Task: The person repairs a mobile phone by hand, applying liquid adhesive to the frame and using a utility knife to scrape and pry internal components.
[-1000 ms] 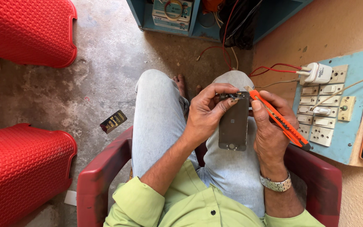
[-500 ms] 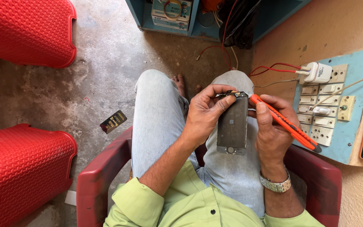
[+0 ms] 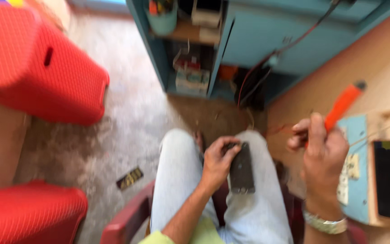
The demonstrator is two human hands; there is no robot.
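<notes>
Orange screwdriver (image 3: 343, 105), red stools (image 3: 37, 68)

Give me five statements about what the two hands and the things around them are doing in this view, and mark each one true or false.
1. The left hand holds a flat dark device against the lap. True.
2. The right hand is empty. False: its fingers grip an orange-handled screwdriver.
3. The screwdriver's handle rests on the device. False: the handle is raised up and to the right, clear of the device; its tip is hidden by the hand.
4. A metal wristwatch sits on the right wrist. True.
5. The red plastic stool stands to the person's right. False: it is on the left, on the concrete floor.
</notes>
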